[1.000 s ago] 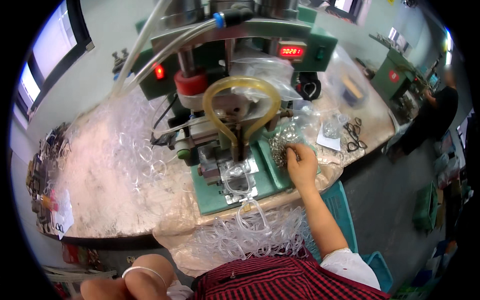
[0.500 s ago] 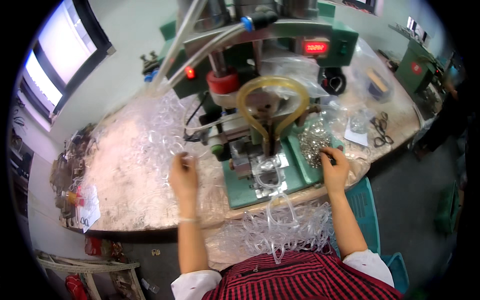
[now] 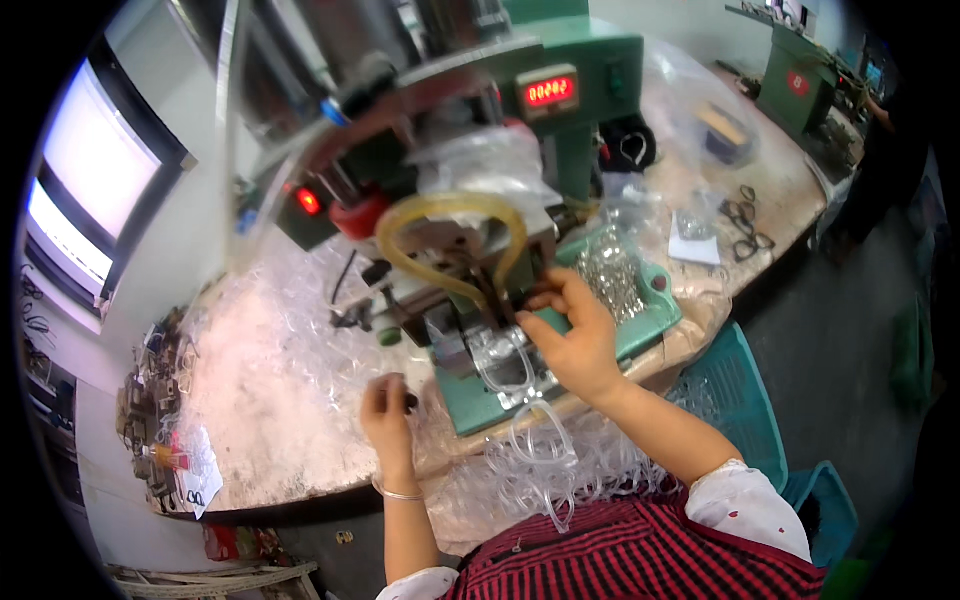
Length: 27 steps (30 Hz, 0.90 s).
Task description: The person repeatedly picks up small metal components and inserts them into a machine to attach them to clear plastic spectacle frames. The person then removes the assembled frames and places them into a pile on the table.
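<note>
Clear plastic eyeglass frame (image 3: 528,392) sits near the middle, its upper rim on the metal fixture (image 3: 485,350) of the green bench press (image 3: 600,90), its lower rim hanging past the front edge of the base.

Leftmost, loose clear plastic pieces (image 3: 300,330) lie scattered on the pale workbench (image 3: 260,420). Next comes the left hand (image 3: 388,418), lower and nearer the press than half a second ago; its fingers are closed on a small dark item (image 3: 410,401), too small to identify.

Under the looped yellow tube (image 3: 455,203), the right hand (image 3: 572,340) has left the heap of small metal parts (image 3: 612,275) and now reaches in from the right, thumb and fingertips drawn together close to the press tool, just above the frame. Whether a metal part is pinched there cannot be told. As I judge it, this shift takes the work from the parts heap to the fixture.

Below, more clear frames (image 3: 620,455) pile up before the striped apron (image 3: 560,560); farther right stands a teal basket (image 3: 748,400).
</note>
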Motion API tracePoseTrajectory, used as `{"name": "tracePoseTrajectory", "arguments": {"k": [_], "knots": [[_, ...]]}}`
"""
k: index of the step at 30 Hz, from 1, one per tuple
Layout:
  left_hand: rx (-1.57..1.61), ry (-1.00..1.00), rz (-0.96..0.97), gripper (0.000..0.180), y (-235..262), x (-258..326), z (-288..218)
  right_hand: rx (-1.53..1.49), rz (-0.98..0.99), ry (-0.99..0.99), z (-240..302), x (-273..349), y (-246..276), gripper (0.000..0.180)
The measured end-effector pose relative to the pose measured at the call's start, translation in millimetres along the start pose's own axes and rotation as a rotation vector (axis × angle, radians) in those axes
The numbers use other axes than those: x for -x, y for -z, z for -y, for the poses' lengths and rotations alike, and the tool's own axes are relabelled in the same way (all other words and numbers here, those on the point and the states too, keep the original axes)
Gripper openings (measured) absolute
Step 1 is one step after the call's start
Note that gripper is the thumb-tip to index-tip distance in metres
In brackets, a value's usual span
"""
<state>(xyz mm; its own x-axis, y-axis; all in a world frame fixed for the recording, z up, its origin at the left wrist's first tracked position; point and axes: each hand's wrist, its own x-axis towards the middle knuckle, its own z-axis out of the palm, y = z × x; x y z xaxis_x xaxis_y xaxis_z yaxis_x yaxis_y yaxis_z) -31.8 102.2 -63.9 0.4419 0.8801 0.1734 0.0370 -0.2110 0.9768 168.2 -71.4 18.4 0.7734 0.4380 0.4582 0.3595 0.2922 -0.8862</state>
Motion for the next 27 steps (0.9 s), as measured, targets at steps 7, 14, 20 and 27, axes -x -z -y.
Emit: {"name": "tracePoseTrajectory", "arguments": {"k": [7, 14, 20, 27], "knots": [[0.333, -0.859, 0.114, 0.012, -24.1, 0.1, -158.4, -0.231, 0.127, -0.223, 8.8, -2.3, -2.1, 0.052], [0.177, -0.99, 0.184, 0.011, -43.8, 1.5, -162.7, -0.118, 0.143, -0.176, 27.3, 7.3, 11.6, 0.05], [-0.19, -1.145, 0.406, 0.024, -54.0, 23.8, -131.2, 0.582, -0.149, 0.059, -27.4, -8.8, 82.7, 0.024], [0.499, -0.713, 0.023, 0.015, -50.6, 27.1, -168.5, 0.172, 0.157, 0.118, 17.5, -4.2, 4.4, 0.019]]}}
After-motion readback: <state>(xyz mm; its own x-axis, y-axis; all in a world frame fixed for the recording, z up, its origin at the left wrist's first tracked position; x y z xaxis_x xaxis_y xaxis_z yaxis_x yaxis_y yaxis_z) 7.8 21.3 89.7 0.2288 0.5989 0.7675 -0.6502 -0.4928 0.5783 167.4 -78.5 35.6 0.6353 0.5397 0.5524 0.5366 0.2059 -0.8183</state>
